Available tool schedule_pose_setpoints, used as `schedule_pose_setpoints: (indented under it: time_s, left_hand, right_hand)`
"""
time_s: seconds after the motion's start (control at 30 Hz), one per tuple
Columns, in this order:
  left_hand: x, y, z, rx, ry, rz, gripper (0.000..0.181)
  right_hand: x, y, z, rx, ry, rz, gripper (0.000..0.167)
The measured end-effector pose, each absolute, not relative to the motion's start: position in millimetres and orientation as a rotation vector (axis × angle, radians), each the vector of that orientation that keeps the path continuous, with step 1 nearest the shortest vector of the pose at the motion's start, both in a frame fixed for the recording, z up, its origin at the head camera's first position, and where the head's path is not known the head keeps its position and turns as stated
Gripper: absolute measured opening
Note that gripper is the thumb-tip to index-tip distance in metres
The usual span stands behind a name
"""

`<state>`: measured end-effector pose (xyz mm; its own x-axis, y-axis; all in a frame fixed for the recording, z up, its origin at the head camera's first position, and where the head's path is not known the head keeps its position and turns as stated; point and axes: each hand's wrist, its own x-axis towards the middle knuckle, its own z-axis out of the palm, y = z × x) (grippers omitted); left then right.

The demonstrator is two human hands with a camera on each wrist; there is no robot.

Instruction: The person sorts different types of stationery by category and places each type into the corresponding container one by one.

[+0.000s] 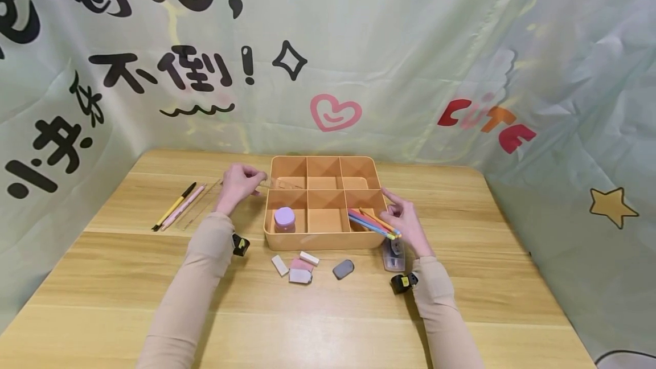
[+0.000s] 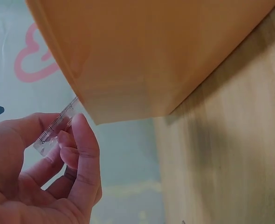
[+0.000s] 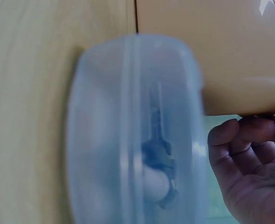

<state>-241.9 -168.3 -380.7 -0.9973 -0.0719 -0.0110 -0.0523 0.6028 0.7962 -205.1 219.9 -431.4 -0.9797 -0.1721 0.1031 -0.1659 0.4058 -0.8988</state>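
A clear ruler point(image 2: 58, 126) is pinched between the thumb and fingers of my left hand point(image 1: 240, 185). Its far part reaches over the back left compartment of the orange divided box point(image 1: 307, 241). In the left wrist view, my left hand point(image 2: 58, 163) is just beyond the box wall point(image 2: 128, 60). My right hand point(image 1: 405, 221) touches the box's right rim, fingers slightly bent in the right wrist view point(image 3: 254, 163). Colored pencils point(image 1: 371, 224) lean out of the front right compartment beside it. A purple-lidded jar point(image 1: 285, 220) stands in the front left compartment.
Left of the box lie a yellow pen point(image 1: 174, 206), a pink pen point(image 1: 183, 207) and another clear strip point(image 1: 201, 206). Several erasers point(image 1: 300, 275) and a grey one point(image 1: 343, 269) lie in front. A translucent case point(image 1: 394, 258) with a blurred tool inside is under my right wrist.
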Motion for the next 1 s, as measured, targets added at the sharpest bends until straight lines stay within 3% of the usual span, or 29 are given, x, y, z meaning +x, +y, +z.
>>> schedule_pose_setpoints:
  time_s: [0.4,0.67,1.0]
  left_hand:
    - [-233,-192,-398,0.162,-2.674,-1.579,0.066]
    - [-214,-223,-416,0.087,-2.726,-1.373,0.046]
    - [-188,-244,-428,0.008,-2.84,-1.407,0.054]
  right_hand:
    - [-205,220,-431,-0.32,2.634,-1.676,0.064]
    - [-204,220,-432,-0.316,2.624,-1.681,0.064]
    - [-204,221,-431,-0.313,2.63,-1.683,0.065]
